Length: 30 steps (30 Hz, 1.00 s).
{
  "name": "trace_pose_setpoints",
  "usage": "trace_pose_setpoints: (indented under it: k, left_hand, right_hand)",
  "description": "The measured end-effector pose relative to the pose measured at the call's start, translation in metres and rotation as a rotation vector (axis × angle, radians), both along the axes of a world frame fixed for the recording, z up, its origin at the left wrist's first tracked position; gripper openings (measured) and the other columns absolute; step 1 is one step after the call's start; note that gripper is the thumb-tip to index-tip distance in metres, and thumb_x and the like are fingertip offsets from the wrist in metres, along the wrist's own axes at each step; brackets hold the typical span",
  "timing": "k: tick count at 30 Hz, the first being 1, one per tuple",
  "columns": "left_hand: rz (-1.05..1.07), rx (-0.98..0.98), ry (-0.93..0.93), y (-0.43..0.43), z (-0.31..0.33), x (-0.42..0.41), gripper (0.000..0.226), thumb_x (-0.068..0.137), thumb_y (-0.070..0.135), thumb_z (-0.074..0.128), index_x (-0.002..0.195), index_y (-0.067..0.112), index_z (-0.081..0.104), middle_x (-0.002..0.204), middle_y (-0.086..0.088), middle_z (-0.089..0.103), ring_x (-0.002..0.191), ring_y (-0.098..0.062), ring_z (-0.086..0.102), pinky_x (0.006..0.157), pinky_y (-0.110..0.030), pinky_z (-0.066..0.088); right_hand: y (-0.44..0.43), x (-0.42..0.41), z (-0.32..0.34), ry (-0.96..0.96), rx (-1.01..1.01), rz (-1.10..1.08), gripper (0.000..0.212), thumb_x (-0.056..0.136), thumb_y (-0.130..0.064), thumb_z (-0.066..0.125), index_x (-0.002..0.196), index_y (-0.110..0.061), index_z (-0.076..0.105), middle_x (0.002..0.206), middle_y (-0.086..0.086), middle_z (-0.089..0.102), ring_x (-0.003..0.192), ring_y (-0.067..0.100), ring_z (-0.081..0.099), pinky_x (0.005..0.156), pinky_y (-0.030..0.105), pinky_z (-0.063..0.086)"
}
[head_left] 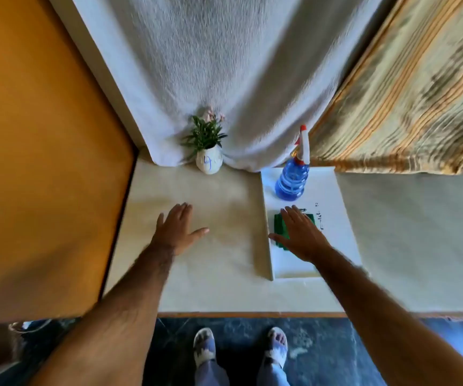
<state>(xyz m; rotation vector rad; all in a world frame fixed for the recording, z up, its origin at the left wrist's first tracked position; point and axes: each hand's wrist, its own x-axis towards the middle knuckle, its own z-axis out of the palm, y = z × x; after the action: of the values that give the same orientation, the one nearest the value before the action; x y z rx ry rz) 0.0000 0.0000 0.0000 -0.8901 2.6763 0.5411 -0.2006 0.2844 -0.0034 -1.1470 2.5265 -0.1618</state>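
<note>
A white board (333,196) lies flat on the cream table (224,288), right of centre, with dark marks near its middle. On it sits a folded green cloth (278,221), mostly covered by my right hand (300,235), whose fingers are straight and spread over the cloth. A blue spray bottle (293,179) with a white and red trigger head stands upright on the far end of the board. My left hand (177,229) lies over the bare tabletop left of the board, fingers straight, holding nothing.
A small white vase (208,162) with green leaves and pink flowers stands at the table's back edge against a white curtain (210,65). An orange panel (43,162) borders the left side. A striped fabric (405,93) hangs at the back right. My feet stand below the front edge.
</note>
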Motion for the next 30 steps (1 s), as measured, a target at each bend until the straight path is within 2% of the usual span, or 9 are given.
trace_pose_setpoints:
  k: [4,9,14,16,18,22,25,28,30]
  left_hand:
    - [0.071,-0.014,-0.109,0.01,-0.039,0.015,0.096,0.095,0.073,0.046,0.167,0.018,0.013,0.179,0.001,0.003,0.164,-0.02,0.007,0.129,-0.059,0.015]
    - [0.078,-0.073,-0.038,0.02,-0.06,0.019,0.096,0.097,0.074,0.035,0.168,0.018,0.001,0.178,-0.001,-0.007,0.165,-0.023,-0.003,0.13,-0.065,0.004]
    - [0.059,-0.117,0.006,0.019,-0.076,0.027,0.107,0.086,0.088,0.003,0.167,0.018,-0.003,0.178,-0.002,-0.009,0.165,-0.025,-0.005,0.129,-0.067,-0.001]
    - [0.046,-0.146,0.028,0.018,-0.081,0.028,0.108,0.083,0.086,-0.002,0.167,0.018,-0.003,0.178,-0.002,-0.008,0.165,-0.025,-0.004,0.129,-0.067,0.0]
    - [0.045,-0.156,0.03,0.017,-0.086,0.028,0.107,0.083,0.086,-0.004,0.167,0.019,-0.003,0.178,-0.001,-0.008,0.165,-0.024,-0.004,0.129,-0.068,0.0]
    - [0.049,-0.17,0.056,0.018,-0.088,0.027,0.112,0.082,0.089,-0.012,0.168,0.019,0.001,0.178,-0.002,-0.001,0.165,-0.025,0.002,0.129,-0.068,0.003]
    - [0.043,-0.195,0.078,0.017,-0.091,0.029,0.109,0.085,0.087,-0.008,0.168,0.018,0.006,0.178,-0.003,0.005,0.164,-0.026,0.009,0.129,-0.068,0.006]
    - [0.046,-0.217,0.087,0.018,-0.095,0.029,0.102,0.09,0.085,0.004,0.168,0.018,0.006,0.178,-0.003,0.005,0.164,-0.026,0.01,0.129,-0.068,0.008]
    - [0.051,-0.239,0.099,0.019,-0.098,0.03,0.098,0.093,0.082,0.012,0.168,0.019,0.008,0.177,-0.003,0.008,0.164,-0.026,0.012,0.129,-0.068,0.009]
  right_hand:
    - [0.009,0.015,-0.028,-0.014,-0.04,-0.101,0.093,0.096,-0.067,0.047,0.161,-0.008,0.017,0.17,0.01,0.016,0.158,0.025,0.007,0.129,0.046,0.011]
    - [0.009,0.024,-0.041,0.001,-0.156,-0.165,0.087,0.099,-0.063,0.045,0.162,-0.012,0.014,0.171,0.007,0.011,0.158,0.021,0.003,0.13,0.047,0.009]
    - [0.005,0.026,-0.037,-0.133,-0.276,-0.294,0.085,0.096,-0.066,0.044,0.16,-0.015,0.023,0.169,0.008,0.021,0.156,0.024,0.015,0.128,0.049,0.016]
    - [-0.002,0.015,-0.028,-0.287,-0.459,-0.536,0.08,0.096,-0.061,0.057,0.158,-0.02,0.028,0.164,0.009,0.032,0.149,0.027,0.032,0.122,0.053,0.032]
    - [-0.011,-0.007,-0.014,-0.327,-0.675,-0.763,0.083,0.091,-0.056,0.069,0.156,-0.02,0.031,0.159,0.008,0.04,0.143,0.024,0.042,0.118,0.054,0.039]
    - [-0.037,-0.067,0.017,-0.267,-0.918,-0.752,0.094,0.077,-0.055,0.084,0.153,-0.025,0.036,0.155,0.003,0.047,0.14,0.016,0.046,0.117,0.045,0.041]
    - [-0.061,-0.1,0.033,-0.336,-1.006,-0.606,0.086,0.069,-0.051,0.092,0.142,-0.036,0.048,0.135,-0.001,0.064,0.125,0.013,0.061,0.107,0.039,0.051]
    - [-0.08,-0.123,0.033,-0.439,-1.007,-0.524,0.08,0.072,-0.033,0.093,0.139,-0.016,0.053,0.112,0.009,0.075,0.103,0.015,0.073,0.089,0.029,0.06]
    - [-0.084,-0.128,0.029,-0.419,-0.995,-0.55,0.068,0.071,-0.033,0.089,0.129,-0.01,0.061,0.087,-0.005,0.077,0.082,0.008,0.073,0.076,0.021,0.058]
